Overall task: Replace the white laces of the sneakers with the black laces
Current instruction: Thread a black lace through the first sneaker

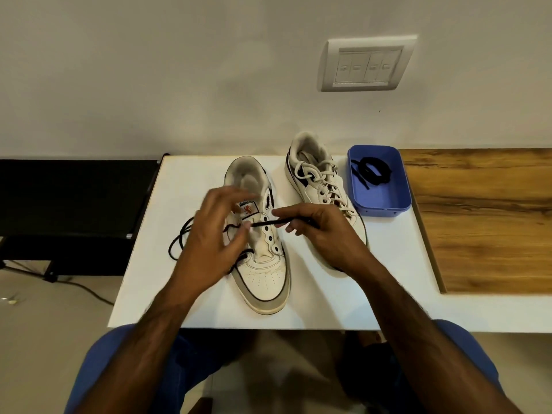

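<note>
A white sneaker (263, 255) is seen toe-toward-camera at the centre of a white counter (388, 300), its white lace already out and most eyelets bare. A black lace (270, 223) is stretched across the upper eyelets, from the left side of the tongue toward 3 o'clock. Its right-hand end is pinched in the grip of the right hand (324, 234), the thumb and forefinger closed together on the cord. The left hand (209, 234), blurred, is held over the shoe's left side with fingers spread and loosely bent; whether its grip is closed on the lace cannot be told. The slack of the same black lace is looped on the counter at 9 o'clock from the shoe and is threaded in near the lowest eyelets.

A second sneaker (316, 180) is set at 1 o'clock from the first, still laced in white (321, 177), its toe partly hidden behind the right hand. Just beside it, at 3 o'clock, a blue plastic tray (385, 201) is placed, with another black lace (372, 171) coiled in its far end. A wood-grain surface (484, 219) adjoins the counter at the right, and a white switch plate (367, 64) is mounted on the wall at 12 o'clock.
</note>
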`<state>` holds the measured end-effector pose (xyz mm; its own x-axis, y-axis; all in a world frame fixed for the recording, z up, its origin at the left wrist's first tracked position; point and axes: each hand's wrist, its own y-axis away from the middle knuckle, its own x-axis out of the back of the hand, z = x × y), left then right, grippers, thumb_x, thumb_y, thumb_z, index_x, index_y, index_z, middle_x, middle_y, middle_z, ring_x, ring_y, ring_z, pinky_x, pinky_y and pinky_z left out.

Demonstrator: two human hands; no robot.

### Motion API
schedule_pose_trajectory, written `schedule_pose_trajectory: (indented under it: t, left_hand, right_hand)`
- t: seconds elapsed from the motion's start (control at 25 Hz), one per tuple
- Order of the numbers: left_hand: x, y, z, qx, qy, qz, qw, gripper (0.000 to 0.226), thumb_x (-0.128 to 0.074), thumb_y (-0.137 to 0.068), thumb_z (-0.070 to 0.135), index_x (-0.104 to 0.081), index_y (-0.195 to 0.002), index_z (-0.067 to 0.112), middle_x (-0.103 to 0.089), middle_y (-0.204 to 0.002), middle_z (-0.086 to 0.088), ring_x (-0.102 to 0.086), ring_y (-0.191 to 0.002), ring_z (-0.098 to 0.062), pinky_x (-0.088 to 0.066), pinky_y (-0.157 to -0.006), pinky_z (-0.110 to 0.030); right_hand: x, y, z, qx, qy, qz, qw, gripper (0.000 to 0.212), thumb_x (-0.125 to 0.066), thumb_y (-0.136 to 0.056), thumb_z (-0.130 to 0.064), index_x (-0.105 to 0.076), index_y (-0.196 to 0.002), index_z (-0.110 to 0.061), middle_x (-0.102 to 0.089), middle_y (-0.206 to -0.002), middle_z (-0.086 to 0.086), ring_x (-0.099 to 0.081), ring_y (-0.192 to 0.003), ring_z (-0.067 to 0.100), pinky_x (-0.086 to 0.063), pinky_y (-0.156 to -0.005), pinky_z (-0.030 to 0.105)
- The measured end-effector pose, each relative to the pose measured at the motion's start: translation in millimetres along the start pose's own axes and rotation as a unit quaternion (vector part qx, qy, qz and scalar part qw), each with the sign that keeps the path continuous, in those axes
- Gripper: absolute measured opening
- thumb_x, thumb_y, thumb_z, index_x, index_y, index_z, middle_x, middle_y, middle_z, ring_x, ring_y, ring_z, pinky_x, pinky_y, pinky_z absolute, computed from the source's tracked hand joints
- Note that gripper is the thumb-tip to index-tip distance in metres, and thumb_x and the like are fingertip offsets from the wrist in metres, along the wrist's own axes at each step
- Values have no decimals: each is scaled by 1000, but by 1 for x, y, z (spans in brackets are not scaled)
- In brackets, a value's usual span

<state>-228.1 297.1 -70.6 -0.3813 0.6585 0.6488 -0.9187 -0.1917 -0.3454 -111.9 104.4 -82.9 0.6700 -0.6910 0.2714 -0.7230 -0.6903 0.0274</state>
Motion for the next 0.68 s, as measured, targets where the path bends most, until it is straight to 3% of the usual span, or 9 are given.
schedule_pose_trajectory:
  t: [0.12,0.28,0.44,0.56,0.68]
  left_hand:
    - [-18,3,7,33,83,-72,993,40,-70,-93,16,-59,-131,24,-63,-114,7,-64,-98,-16,-53,-82,-26]
    - [-20,2,-1,47,68,-38,996,25,-77,-87,15,-72,-111,21,-70,-91,10,-66,-83,-7,-48,-73,-13]
    - [-17,0,-4,35,47,-25,998,11,-77,-86,10,-77,-95,16,-70,-86,11,-65,-83,-6,-48,-70,-17]
    - [-17,1,-4,28,45,-33,998,13,-77,-86,9,-75,-96,17,-68,-89,13,-64,-86,-5,-47,-72,-16]
    - [-18,3,0,31,57,-29,997,11,-80,-84,12,-75,-93,16,-69,-85,15,-64,-79,-7,-43,-68,-11]
  right_hand:
    - [-12,1,-3,4,-39,-5,999,22,-63,-94,4,-69,-111,-8,-77,-89,5,-75,-82,17,-58,-74,27]
    - [-22,2,-6,-4,-7,65,998,12,-80,-83,-10,-70,-89,-9,-74,-73,-1,-71,-66,12,-57,-64,28]
    - [-22,1,-6,-30,20,90,995,19,-86,-77,-27,-70,-78,-17,-72,-68,-7,-67,-62,3,-49,-60,14]
    - [-23,0,-2,-48,5,80,996,24,-85,-78,-31,-68,-74,-15,-70,-65,-3,-65,-60,7,-51,-60,21]
    - [-27,-2,0,-39,-34,59,997,22,-81,-83,-22,-70,-75,-6,-71,-66,2,-63,-61,9,-50,-60,22]
